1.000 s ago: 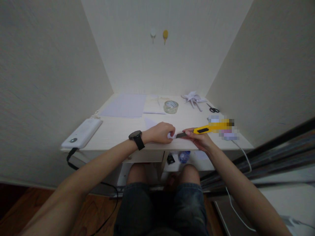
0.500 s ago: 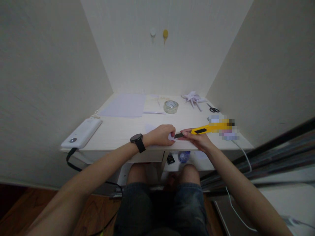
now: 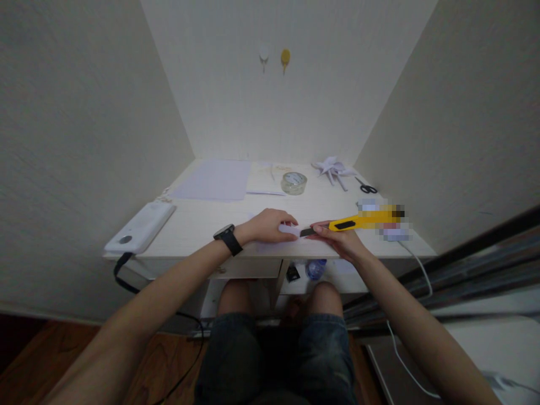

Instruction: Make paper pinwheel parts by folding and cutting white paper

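Over the front of the white desk, my left hand (image 3: 270,224) has a small white piece of paper (image 3: 288,229) between its thumb and fingers. My right hand (image 3: 340,239) is closed around the front of a yellow box cutter (image 3: 360,219), whose handle sticks out to the right. Its dark blade (image 3: 307,232) points left, its tip at the paper's right end; whether they touch I cannot tell. A pale sheet lies partly hidden under my left hand.
Large paper sheets (image 3: 213,180) lie at the back left. A roll of clear tape (image 3: 294,184), a folded paper shape (image 3: 332,169) and black scissors (image 3: 368,188) sit along the back. A white device (image 3: 141,228) with a black cable is at the left edge; walls enclose both sides.
My left hand has shifted slightly left and its fingers have loosened from a tight curl, so more of the paper shows. The right hand and box cutter are nearly still.
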Demonstrator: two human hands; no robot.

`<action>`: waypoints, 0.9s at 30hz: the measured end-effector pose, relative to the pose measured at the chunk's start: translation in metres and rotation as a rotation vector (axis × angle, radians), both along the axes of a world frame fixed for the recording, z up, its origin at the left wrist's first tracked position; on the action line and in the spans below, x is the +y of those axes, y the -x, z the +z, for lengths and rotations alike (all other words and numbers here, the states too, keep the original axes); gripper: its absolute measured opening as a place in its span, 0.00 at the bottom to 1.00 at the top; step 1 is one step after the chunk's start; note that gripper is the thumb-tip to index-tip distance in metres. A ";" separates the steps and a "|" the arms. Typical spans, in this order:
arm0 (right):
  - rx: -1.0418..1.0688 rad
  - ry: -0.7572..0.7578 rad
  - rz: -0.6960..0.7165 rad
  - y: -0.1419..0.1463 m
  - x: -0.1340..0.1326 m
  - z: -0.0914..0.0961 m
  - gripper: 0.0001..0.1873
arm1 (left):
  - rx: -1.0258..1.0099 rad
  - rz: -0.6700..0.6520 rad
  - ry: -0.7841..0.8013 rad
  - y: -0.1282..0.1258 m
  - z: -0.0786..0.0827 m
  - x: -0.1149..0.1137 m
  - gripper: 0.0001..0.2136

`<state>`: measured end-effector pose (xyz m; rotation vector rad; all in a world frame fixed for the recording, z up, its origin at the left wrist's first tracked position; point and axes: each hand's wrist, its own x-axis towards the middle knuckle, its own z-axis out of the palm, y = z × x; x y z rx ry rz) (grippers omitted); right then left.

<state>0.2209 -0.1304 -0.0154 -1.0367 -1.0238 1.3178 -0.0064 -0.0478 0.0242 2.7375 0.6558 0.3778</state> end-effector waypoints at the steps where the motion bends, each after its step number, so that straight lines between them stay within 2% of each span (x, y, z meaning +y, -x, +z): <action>1: -0.001 0.001 -0.006 0.000 0.000 0.000 0.18 | 0.022 0.018 -0.023 0.001 0.001 -0.003 0.21; 3: 0.005 0.009 -0.021 0.000 0.000 0.000 0.18 | 0.051 0.089 -0.066 0.001 0.002 -0.010 0.25; 5: 0.020 0.012 -0.035 0.000 0.000 0.001 0.18 | 0.060 0.130 -0.111 0.000 0.000 -0.015 0.23; 8: 0.055 0.004 -0.042 0.000 0.000 0.001 0.17 | 0.031 0.076 -0.169 -0.001 -0.007 -0.017 0.16; 13: 0.115 -0.005 -0.060 -0.003 0.000 -0.001 0.16 | -0.026 -0.014 -0.184 -0.005 -0.013 -0.016 0.12; 16: 0.115 0.002 -0.050 -0.002 0.000 -0.001 0.17 | -0.032 -0.047 -0.184 -0.005 -0.011 -0.016 0.08; 22: 0.041 0.023 -0.061 0.002 -0.001 0.000 0.18 | 0.017 -0.074 -0.165 0.000 -0.004 -0.012 0.06; 27: -0.089 -0.039 -0.120 -0.002 -0.002 -0.006 0.19 | 0.047 -0.118 -0.186 0.002 0.004 -0.010 0.06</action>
